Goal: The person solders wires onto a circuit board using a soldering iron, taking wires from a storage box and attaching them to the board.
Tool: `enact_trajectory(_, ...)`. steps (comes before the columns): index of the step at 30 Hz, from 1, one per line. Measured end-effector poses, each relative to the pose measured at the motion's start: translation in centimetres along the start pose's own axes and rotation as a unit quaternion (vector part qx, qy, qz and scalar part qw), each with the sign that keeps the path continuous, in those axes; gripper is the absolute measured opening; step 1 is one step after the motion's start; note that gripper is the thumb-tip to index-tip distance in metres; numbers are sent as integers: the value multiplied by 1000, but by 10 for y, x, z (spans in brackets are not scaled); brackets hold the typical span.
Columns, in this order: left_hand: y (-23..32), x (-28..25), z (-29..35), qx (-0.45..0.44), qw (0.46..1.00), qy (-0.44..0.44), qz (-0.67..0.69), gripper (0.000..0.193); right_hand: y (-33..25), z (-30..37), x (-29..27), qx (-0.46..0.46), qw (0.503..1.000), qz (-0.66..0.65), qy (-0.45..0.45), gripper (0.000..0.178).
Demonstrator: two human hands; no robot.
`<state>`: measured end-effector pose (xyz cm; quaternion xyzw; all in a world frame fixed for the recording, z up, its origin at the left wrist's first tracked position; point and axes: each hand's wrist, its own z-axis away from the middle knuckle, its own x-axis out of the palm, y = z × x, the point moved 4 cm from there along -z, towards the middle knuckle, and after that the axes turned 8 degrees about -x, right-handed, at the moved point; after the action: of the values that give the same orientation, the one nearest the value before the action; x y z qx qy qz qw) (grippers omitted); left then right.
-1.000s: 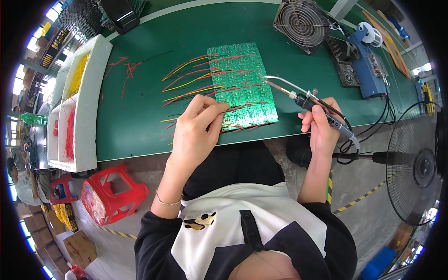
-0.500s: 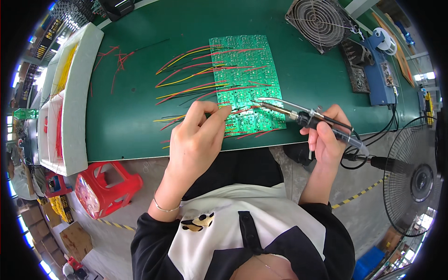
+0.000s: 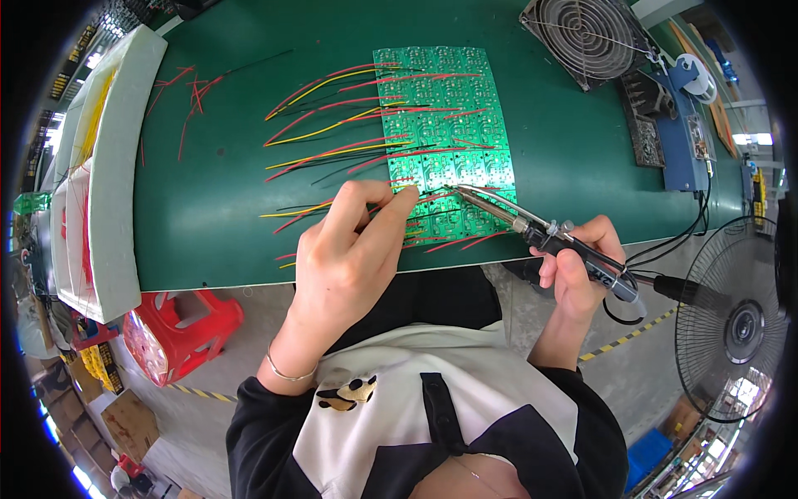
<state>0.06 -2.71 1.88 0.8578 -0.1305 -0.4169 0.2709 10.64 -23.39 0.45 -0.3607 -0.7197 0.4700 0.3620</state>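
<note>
Good soldering here likely called for a steady left hand (image 3: 349,241), its fingertips clear of the heat, and a brief, light touch from the soldering iron (image 3: 540,239) gripped in your right hand (image 3: 580,268). Your left thumb and forefinger were pinched together; what they held could not be told. The green circuit-board panel (image 3: 492,162) lay on the surface (image 3: 208,241), beneath your left fingertips and the iron's tip.

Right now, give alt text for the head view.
A person's right hand points a soldering iron at a green circuit board; the left hand is near the board's left edge. Red, yellow and black wires extend left across a table.
</note>
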Motion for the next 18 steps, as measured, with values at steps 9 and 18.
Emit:
enact_trajectory(9,-1,0,1,8,1000,6,-2,30,0,1,2,3,1000,23,7,21)
enact_trajectory(18,0,0,0,9,1000,-2,-7,30,-2,3,3,-13,998,61,-13,22)
